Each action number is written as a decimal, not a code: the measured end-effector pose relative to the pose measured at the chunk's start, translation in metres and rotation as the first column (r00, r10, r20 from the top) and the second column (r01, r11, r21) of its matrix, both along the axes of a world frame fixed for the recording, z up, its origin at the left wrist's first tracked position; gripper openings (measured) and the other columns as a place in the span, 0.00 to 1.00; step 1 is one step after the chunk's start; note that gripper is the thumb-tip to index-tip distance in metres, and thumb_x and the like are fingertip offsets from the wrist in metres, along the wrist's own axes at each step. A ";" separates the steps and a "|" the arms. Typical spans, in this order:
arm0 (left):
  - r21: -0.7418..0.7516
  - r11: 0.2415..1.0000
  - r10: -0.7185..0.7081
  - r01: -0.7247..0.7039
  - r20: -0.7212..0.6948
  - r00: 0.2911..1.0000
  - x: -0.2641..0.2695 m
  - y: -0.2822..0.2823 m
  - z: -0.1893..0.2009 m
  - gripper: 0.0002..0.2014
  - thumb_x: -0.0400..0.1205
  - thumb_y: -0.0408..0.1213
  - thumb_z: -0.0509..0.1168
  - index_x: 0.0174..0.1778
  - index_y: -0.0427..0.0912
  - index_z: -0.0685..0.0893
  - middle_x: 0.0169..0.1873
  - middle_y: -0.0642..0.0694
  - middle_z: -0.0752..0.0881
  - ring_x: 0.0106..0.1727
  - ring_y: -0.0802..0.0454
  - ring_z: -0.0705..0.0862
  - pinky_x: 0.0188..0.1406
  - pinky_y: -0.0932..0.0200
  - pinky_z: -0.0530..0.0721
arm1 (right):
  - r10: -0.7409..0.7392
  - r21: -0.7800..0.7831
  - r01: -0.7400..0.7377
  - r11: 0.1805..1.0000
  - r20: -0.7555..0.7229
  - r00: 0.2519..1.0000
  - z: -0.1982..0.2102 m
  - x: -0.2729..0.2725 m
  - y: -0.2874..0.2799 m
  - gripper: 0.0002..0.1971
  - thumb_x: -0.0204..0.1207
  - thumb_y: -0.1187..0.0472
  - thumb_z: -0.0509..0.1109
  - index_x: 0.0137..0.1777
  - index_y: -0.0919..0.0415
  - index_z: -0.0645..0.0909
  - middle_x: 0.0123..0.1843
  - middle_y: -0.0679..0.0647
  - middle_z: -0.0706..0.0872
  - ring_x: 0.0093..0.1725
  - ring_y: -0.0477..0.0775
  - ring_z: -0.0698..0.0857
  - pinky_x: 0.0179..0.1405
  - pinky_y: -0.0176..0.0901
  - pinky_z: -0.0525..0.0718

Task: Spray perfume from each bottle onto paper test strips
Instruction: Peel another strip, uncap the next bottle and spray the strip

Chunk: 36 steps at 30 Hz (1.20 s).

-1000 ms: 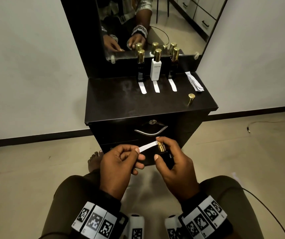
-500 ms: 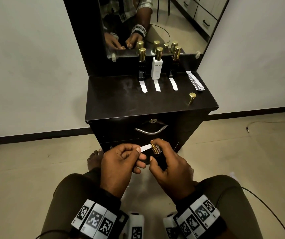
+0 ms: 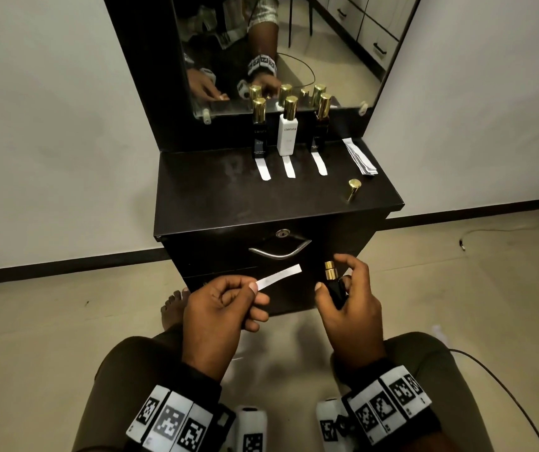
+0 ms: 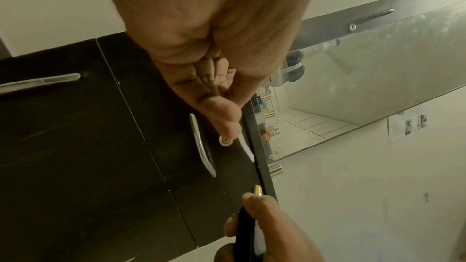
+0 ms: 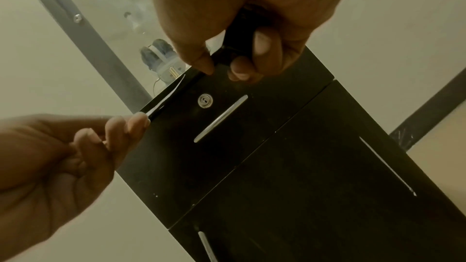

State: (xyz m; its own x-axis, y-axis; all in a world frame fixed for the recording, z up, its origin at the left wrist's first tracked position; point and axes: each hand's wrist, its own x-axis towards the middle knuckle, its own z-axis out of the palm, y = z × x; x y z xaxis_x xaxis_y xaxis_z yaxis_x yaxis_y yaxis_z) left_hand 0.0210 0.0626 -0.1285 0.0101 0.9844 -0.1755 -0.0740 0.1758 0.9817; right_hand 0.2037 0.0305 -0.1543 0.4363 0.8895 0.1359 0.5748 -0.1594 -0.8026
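My left hand (image 3: pixel 225 305) pinches one end of a white paper test strip (image 3: pixel 279 276) in front of the drawers; the strip points up and right. My right hand (image 3: pixel 349 301) grips a small black perfume bottle (image 3: pixel 335 287) with an uncovered gold nozzle (image 3: pixel 329 269), index finger lifted above it. A gap separates nozzle and strip. In the wrist views the same strip (image 5: pixel 166 97) and bottle (image 4: pixel 243 232) show edge-on. Three capped bottles, black (image 3: pixel 259 132), white (image 3: pixel 287 130) and dark (image 3: pixel 320 128), stand at the mirror, each with a strip (image 3: pixel 264 169) before it.
A loose gold cap (image 3: pixel 353 189) lies near the right front of the dark dresser top (image 3: pixel 229 203). A stack of spare strips (image 3: pixel 359 156) lies at the back right. The drawer handle (image 3: pixel 279 252) is just behind my hands. A cable (image 3: pixel 496 386) runs over the floor at right.
My hands have drawn apart: the nozzle was close against the strip's tip, and now the bottle sits to the right with my index finger raised off it. The strip stays in my left hand.
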 end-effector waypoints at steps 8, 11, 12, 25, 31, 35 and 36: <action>0.018 1.000 0.016 -0.017 0.045 0.999 0.000 0.001 0.000 0.05 0.83 0.29 0.66 0.51 0.34 0.86 0.38 0.37 0.93 0.32 0.46 0.90 0.27 0.61 0.87 | 0.028 -0.017 -0.031 0.999 -0.138 0.990 -0.009 -0.004 0.001 0.19 0.74 0.48 0.77 0.61 0.39 0.73 0.48 0.36 0.87 0.47 0.45 0.89 0.46 0.62 0.90; 0.013 0.999 0.034 -0.035 0.080 0.996 0.001 0.002 -0.001 0.06 0.84 0.28 0.65 0.54 0.36 0.84 0.39 0.35 0.92 0.33 0.44 0.90 0.28 0.59 0.88 | 0.068 0.023 -0.065 0.998 -0.177 0.982 -0.013 -0.006 0.001 0.15 0.77 0.50 0.75 0.61 0.39 0.78 0.53 0.39 0.85 0.49 0.46 0.88 0.41 0.60 0.92; 0.018 0.999 0.048 -0.050 0.093 0.995 0.001 0.002 -0.001 0.06 0.84 0.27 0.64 0.55 0.37 0.82 0.39 0.34 0.92 0.32 0.44 0.90 0.28 0.58 0.88 | 0.076 0.038 -0.070 0.997 -0.187 0.979 -0.013 -0.006 0.001 0.14 0.77 0.46 0.73 0.62 0.38 0.80 0.55 0.38 0.84 0.51 0.46 0.87 0.42 0.61 0.92; 0.132 0.991 0.002 -0.003 0.009 1.000 0.012 -0.007 -0.005 0.13 0.80 0.38 0.66 0.59 0.39 0.88 0.48 0.46 0.93 0.51 0.53 0.92 0.44 0.60 0.91 | 0.107 0.091 -0.121 0.988 -0.985 0.136 0.024 -0.018 0.005 0.20 0.85 0.57 0.57 0.73 0.61 0.80 0.54 0.63 0.89 0.45 0.56 0.87 0.42 0.50 0.86; 0.168 0.985 -0.027 0.041 -0.081 0.996 0.017 -0.009 -0.004 0.15 0.79 0.31 0.70 0.62 0.40 0.87 0.50 0.50 0.93 0.52 0.55 0.92 0.49 0.52 0.92 | 0.142 0.124 -0.108 0.986 -0.973 0.180 0.022 -0.019 0.006 0.18 0.85 0.68 0.60 0.71 0.60 0.81 0.46 0.56 0.88 0.43 0.54 0.87 0.41 0.47 0.89; 0.160 0.985 -0.057 0.069 -0.078 0.995 0.019 -0.010 -0.006 0.19 0.76 0.27 0.73 0.64 0.41 0.85 0.54 0.48 0.92 0.52 0.55 0.92 0.51 0.54 0.92 | 0.166 0.134 -0.109 0.985 -0.905 0.392 0.023 -0.019 0.004 0.18 0.87 0.71 0.60 0.69 0.53 0.83 0.55 0.54 0.92 0.59 0.55 0.90 0.60 0.48 0.90; 0.159 0.984 -0.069 0.080 -0.073 0.995 0.019 -0.011 -0.007 0.21 0.75 0.28 0.74 0.64 0.43 0.85 0.55 0.48 0.91 0.53 0.55 0.92 0.52 0.55 0.92 | 0.174 0.139 -0.112 0.984 -0.878 0.446 0.024 -0.019 0.003 0.19 0.87 0.71 0.60 0.69 0.53 0.83 0.59 0.55 0.92 0.63 0.54 0.89 0.62 0.46 0.89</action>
